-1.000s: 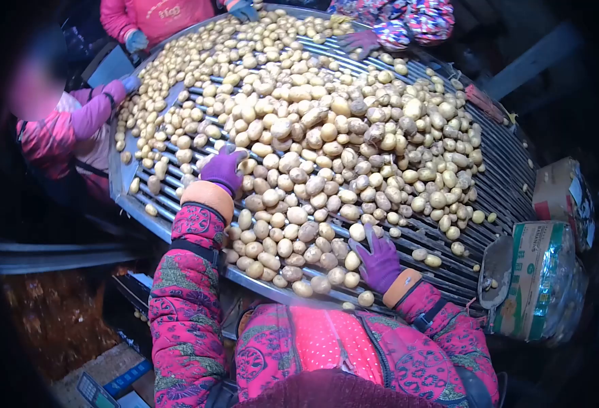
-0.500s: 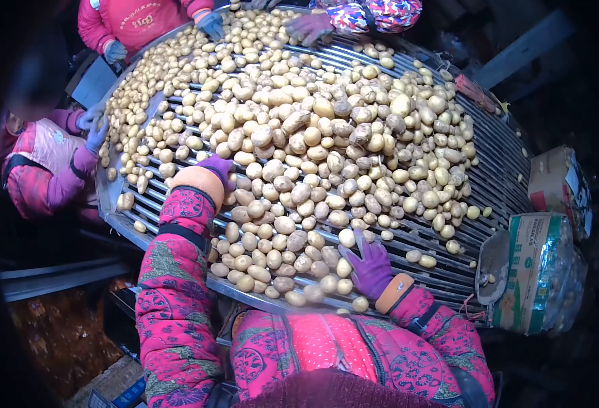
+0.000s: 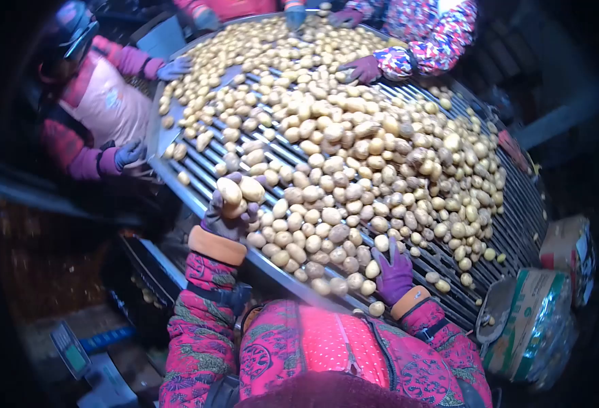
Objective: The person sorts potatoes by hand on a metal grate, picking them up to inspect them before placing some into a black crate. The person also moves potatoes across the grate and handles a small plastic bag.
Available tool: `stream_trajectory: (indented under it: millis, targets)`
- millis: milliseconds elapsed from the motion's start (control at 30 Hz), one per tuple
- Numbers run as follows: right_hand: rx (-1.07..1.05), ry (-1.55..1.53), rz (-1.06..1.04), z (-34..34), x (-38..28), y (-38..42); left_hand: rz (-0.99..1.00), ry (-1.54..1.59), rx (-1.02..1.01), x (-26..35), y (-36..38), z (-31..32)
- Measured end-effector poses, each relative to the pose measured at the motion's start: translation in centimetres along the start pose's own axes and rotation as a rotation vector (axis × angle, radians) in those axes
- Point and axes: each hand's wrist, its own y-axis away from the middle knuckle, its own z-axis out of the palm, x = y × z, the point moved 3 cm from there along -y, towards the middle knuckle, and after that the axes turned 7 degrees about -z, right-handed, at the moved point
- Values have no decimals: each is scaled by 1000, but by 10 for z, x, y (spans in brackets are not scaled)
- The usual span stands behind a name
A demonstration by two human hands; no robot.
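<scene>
Purple-gloved, my left hand (image 3: 230, 212) is raised at the near left edge of the slatted metal table (image 3: 189, 194), its fingers curled round a few large potatoes (image 3: 229, 192). My right hand (image 3: 394, 272), also in a purple glove, lies on the slats with its fingers spread, touching the right side of the near potatoes (image 3: 354, 265). A big heap of yellow-brown potatoes (image 3: 408, 156) covers the middle of the table beyond both hands.
Co-workers' gloved hands are at the far left, far edge and far right of the table. A metal scoop (image 3: 495, 306) and a green-and-white box (image 3: 527, 319) stand at the right. A scale (image 3: 71, 350) is at lower left.
My left hand has come up from among the potatoes to the table's edge, now holding some. My right hand stays beside the near potatoes. The view has shifted, and co-workers' hands have moved.
</scene>
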Motion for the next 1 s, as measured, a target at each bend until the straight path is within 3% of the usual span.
stream_trajectory:
  millis: [167,233,300,500,567,600,667,700,733,833,867,933,967,1000]
  targets:
    - [11,-4,-15,-2,-3,-1,251,48,-218,-11,70,-6]
    - [86,70,-76,2,-2,-1,297,2,-138,-10,108,-9]
    - [62,-43,-76,6,1,-2,277,44,-173,-9,145,-22]
    - [90,-10,-119,2,-8,-6,450,271,586,-4,321,-85]
    - [120,-112,-123,8,-2,-8,510,138,836,24,384,-129]
    - [17,-94,-71,8,-4,-11,475,-7,925,45,423,-160]
    - [7,-19,-18,9,-1,-5,249,-410,1008,113,493,-244]
    - [-21,110,-37,6,-3,-7,244,-541,1013,121,453,-241]
    - [80,101,-54,9,-3,-6,241,-671,1021,129,410,-234]
    - [7,61,48,8,-8,-5,480,-1435,1303,133,364,-201]
    - [12,79,50,10,-8,-5,529,-1230,1095,124,326,-250]
    - [-15,106,85,9,-9,-4,279,-1171,951,69,186,-107]
    - [-21,80,89,9,-8,-4,446,-1656,762,46,138,-74]
    - [-17,100,84,10,-7,-3,483,-1785,591,21,99,-54]
